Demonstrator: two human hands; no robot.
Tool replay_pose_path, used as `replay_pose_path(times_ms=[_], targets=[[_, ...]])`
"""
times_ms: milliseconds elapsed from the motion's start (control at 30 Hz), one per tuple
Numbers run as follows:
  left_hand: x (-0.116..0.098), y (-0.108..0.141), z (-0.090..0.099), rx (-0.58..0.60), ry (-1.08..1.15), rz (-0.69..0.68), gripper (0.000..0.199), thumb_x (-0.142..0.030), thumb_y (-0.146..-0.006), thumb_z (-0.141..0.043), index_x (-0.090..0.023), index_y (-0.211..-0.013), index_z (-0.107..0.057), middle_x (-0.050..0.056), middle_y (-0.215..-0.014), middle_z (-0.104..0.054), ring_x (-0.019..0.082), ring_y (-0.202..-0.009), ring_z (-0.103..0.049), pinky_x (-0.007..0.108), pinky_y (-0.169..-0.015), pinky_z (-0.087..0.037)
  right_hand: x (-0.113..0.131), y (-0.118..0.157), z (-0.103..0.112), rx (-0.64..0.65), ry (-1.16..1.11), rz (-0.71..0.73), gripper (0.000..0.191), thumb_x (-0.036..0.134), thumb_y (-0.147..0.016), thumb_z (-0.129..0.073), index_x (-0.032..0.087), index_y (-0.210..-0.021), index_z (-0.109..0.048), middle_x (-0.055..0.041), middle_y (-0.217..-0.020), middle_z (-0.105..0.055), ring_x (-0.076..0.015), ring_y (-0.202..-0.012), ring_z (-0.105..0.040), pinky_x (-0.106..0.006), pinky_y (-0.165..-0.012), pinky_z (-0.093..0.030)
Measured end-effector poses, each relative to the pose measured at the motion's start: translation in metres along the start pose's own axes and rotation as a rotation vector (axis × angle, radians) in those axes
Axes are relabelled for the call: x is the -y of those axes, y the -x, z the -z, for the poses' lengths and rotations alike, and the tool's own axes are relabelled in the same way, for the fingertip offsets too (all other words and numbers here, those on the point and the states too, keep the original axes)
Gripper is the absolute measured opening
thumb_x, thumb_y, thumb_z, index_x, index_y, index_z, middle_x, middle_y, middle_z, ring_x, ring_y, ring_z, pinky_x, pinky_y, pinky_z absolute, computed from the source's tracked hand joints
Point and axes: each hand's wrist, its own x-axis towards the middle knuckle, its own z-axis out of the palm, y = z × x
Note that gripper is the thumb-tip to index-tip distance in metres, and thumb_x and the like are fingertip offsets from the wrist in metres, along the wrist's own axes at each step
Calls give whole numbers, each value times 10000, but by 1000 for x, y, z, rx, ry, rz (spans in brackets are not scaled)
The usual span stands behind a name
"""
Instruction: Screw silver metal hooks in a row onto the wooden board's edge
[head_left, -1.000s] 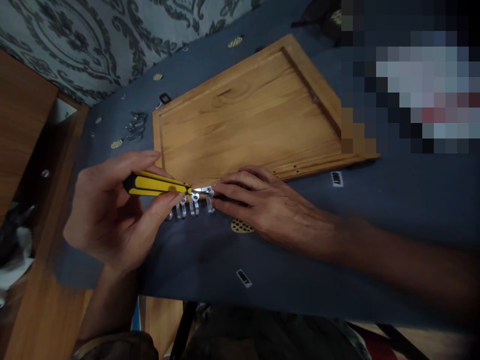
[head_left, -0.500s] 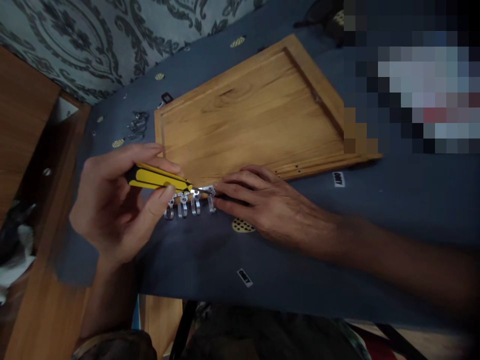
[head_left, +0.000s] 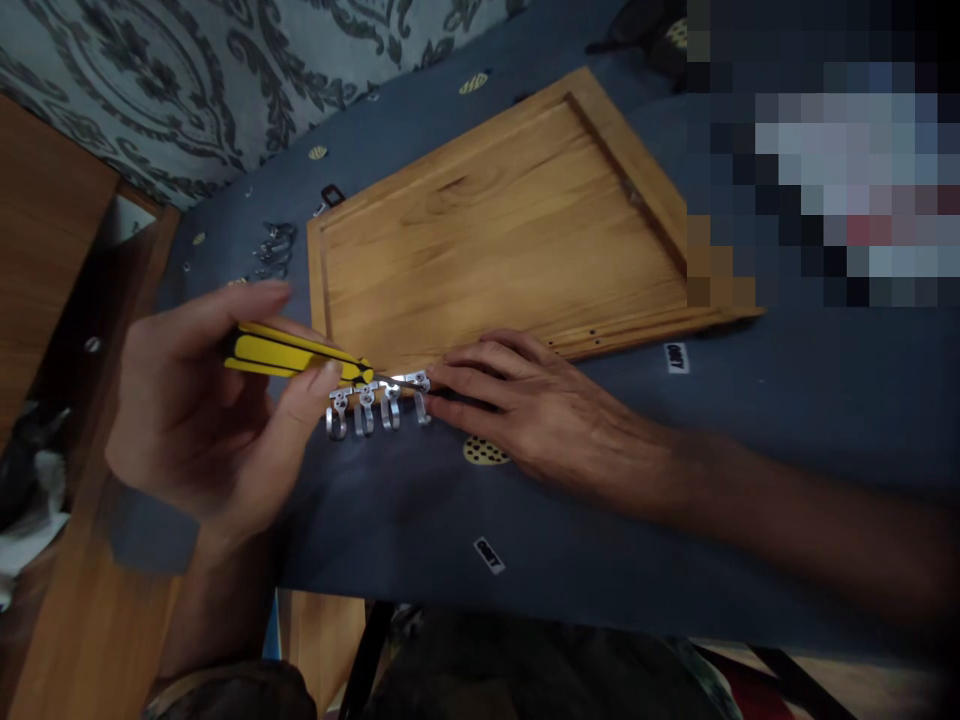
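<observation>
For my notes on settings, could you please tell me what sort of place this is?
Probably a room at home, judging by the pale grey floral-patterned backdrop, the dark-blue table with yellow prints and the brown flat-sided wooden furniture.

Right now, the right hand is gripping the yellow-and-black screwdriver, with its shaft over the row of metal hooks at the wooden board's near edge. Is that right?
Not quite: the left hand grips the yellow-and-black screwdriver, as the head view shows. Its shaft is indeed over the row of metal hooks at the wooden board's near edge.
</observation>
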Motion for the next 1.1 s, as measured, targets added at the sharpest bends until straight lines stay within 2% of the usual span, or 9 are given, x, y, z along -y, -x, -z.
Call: replay_pose_path(times_ms=[167,267,467,600,700,833,933,1100], targets=[[0,2,0,34,-22,-55,503,-175,-741,-828,-254,-1223,-713,-36,-1131,-739,144,-815,-738,334,-673,-596,-1,0,0,12,4,0,382,36,-961,-435,151,-1220,-691,-110,-1270,-720,-279,-1177,-587,-512,-1007,-500],[2,2,3,41,-78,-65,495,-190,-746,-829,-257,-1223,-716,-38,-1109,-741,151,-831,-742,386,-765,-625,-1,0,-1,19,8,-9,383,40,-952,-462,185,-1220,-694,-100,-1273,-719,-274,-1179,-586,-518,-1009,-495],[2,2,4,58,-104,-79,514,-194,-741,-838,-267,-1236,-718,-19,-1070,-733,162,-836,-740,335,-696,-568,0,0,0,2,-15,3,316,68,-973,-486,126,-1207,-690,-127,-1261,-720,-291,-1168,-590,-511,-1010,-492],[5,1,3,70,-71,-61,498,-202,-725,-845,-248,-1208,-731,-5,-1024,-746,217,-884,-744,390,-731,-581,0,0,0,23,-15,-16,341,70,-982,-470,167,-1226,-687,-113,-1281,-716,-284,-1204,-581,-522,-1022,-484],[5,1,5,106,-63,-62,505,-248,-728,-852,-274,-1214,-722,-29,-998,-744,210,-882,-739,440,-777,-612,0,0,0,33,-18,-22,345,75,-981,-477,176,-1238,-684,-109,-1295,-711,-282,-1215,-577,-521,-1029,-480],[0,1,6,87,-139,-33,498,-264,-756,-842,-297,-1237,-716,-38,-1089,-741,213,-954,-736,459,-830,-632,0,0,0,23,-22,-12,346,73,-987,-454,143,-1235,-684,-121,-1296,-709,-286,-1209,-574,-519,-1029,-481],[-4,1,5,66,-120,-29,532,-219,-744,-852,-321,-1247,-714,-35,-1158,-733,218,-937,-744,451,-794,-648,0,0,1,26,-20,-11,350,80,-990,-449,145,-1242,-683,-121,-1297,-708,-288,-1211,-572,-525,-1027,-481],[-8,-1,6,174,41,41,578,-120,-763,-825,-352,-1277,-698,-8,-1211,-718,226,-878,-769,433,-701,-668,1,1,0,27,-19,-26,347,66,-982,-458,152,-1219,-696,-124,-1298,-712,-287,-1205,-581,-519,-1019,-484]])
